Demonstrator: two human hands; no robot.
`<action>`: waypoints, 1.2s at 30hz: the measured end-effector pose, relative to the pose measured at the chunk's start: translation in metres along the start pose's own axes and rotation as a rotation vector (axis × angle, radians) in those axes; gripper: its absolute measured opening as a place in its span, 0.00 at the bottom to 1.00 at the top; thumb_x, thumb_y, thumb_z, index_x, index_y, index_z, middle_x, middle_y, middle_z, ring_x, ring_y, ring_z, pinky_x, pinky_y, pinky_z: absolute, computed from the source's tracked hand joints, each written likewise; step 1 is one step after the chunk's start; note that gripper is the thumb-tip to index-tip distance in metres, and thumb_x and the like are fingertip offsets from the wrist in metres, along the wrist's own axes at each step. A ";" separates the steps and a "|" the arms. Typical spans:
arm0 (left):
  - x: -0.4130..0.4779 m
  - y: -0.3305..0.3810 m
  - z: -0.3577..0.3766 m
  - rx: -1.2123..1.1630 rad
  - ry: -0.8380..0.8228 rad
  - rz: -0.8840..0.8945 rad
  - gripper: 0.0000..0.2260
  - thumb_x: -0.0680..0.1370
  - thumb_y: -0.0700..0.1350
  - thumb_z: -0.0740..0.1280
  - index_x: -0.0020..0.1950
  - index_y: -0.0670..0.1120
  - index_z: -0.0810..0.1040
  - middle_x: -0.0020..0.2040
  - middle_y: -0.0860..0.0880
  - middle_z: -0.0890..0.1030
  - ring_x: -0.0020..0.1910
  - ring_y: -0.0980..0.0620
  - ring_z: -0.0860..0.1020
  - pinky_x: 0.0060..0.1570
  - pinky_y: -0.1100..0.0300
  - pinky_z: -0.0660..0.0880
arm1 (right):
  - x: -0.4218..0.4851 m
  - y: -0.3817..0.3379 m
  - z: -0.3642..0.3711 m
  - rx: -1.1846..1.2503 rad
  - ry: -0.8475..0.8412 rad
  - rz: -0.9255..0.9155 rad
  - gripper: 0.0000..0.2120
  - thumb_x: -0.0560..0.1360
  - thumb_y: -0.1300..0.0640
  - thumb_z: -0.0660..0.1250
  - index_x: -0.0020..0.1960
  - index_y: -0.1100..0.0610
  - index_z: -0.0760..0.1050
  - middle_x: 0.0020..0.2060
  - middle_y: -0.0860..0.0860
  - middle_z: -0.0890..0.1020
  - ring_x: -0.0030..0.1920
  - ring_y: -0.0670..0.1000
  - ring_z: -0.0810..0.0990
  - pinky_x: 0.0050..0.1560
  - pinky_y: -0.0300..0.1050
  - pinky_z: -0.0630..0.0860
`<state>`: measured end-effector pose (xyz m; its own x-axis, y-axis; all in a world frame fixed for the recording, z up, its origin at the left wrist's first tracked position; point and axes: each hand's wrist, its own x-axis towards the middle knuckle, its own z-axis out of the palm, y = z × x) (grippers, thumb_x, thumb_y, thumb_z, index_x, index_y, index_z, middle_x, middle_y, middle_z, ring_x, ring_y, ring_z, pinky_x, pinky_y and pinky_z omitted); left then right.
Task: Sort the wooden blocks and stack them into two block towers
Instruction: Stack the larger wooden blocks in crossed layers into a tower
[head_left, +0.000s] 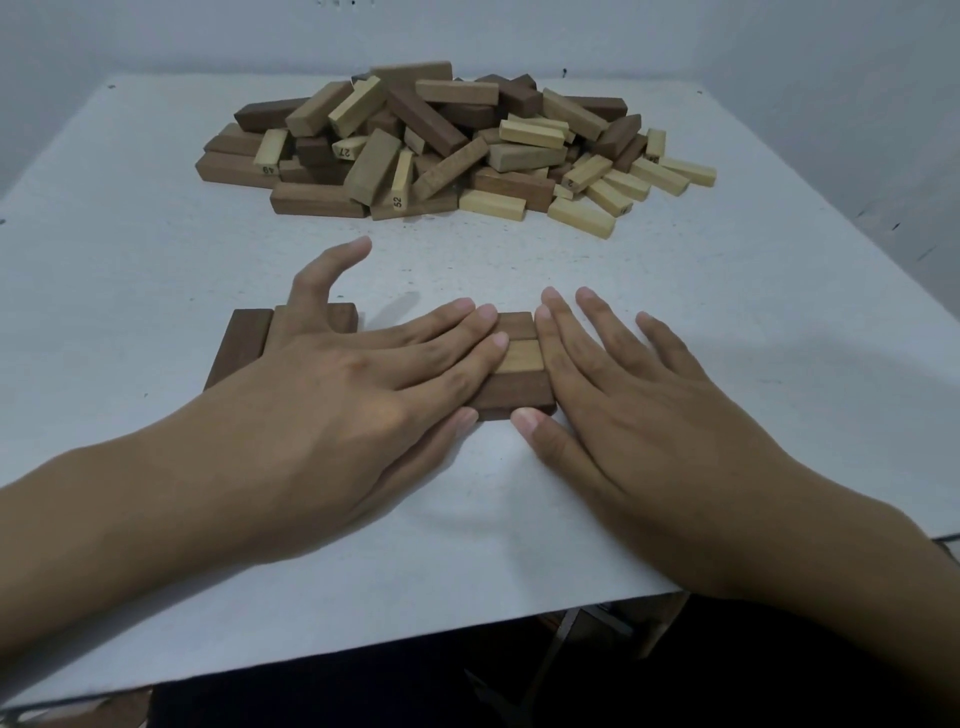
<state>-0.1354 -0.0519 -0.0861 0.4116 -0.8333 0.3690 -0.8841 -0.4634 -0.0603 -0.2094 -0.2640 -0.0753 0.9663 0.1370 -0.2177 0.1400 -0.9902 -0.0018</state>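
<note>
Squaring up a low row of three blocks (519, 364) looks to be the step in hand. The left grip (332, 384) and the right grip (639, 384) both lie flat on the bench (156, 234), fingers straight and spread, neither one closed round anything. The row sits between the two grips and touches both. The left grip's fingertips cover its left ends, the right grip's first finger runs along its right ends, and the two thumbs meet its near face. Pressing in from both sides like this probably serves to bring the block ends flush, so that a tower has an even base.

The row has a pale block between two dark ones, so the sorting may go by something other than colour; what it does go by cannot be told.

A second flat set of dark blocks (241, 343) lies partly under the left grip's palm and reaches past its outer edge, likely the other tower's base, kept apart so the two will not crowd.

The loose pile (452, 150) lies well beyond both grips' fingertips, so most of the task seems still ahead.
</note>
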 end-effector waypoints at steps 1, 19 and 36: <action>0.000 -0.001 -0.001 -0.003 -0.028 0.005 0.20 0.85 0.49 0.55 0.73 0.44 0.76 0.72 0.46 0.75 0.71 0.50 0.74 0.75 0.32 0.53 | 0.000 0.000 0.000 -0.004 0.001 0.000 0.42 0.69 0.37 0.19 0.79 0.53 0.25 0.80 0.48 0.29 0.79 0.49 0.25 0.81 0.55 0.35; 0.000 -0.002 0.006 0.045 0.018 -0.001 0.20 0.85 0.50 0.56 0.71 0.44 0.78 0.71 0.47 0.77 0.70 0.52 0.76 0.71 0.30 0.57 | 0.007 0.026 -0.036 0.338 -0.029 -0.068 0.49 0.67 0.20 0.55 0.82 0.37 0.46 0.79 0.31 0.53 0.77 0.33 0.47 0.78 0.38 0.48; 0.000 0.001 0.003 0.043 -0.036 -0.013 0.22 0.83 0.49 0.54 0.71 0.41 0.77 0.73 0.46 0.75 0.72 0.51 0.74 0.66 0.34 0.63 | 0.022 0.043 0.001 0.496 0.229 -0.155 0.39 0.68 0.23 0.61 0.77 0.35 0.64 0.71 0.29 0.69 0.76 0.33 0.60 0.78 0.55 0.58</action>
<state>-0.1355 -0.0531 -0.0888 0.4311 -0.8370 0.3369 -0.8688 -0.4859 -0.0955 -0.1823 -0.3031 -0.0813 0.9724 0.2301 0.0391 0.2196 -0.8451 -0.4875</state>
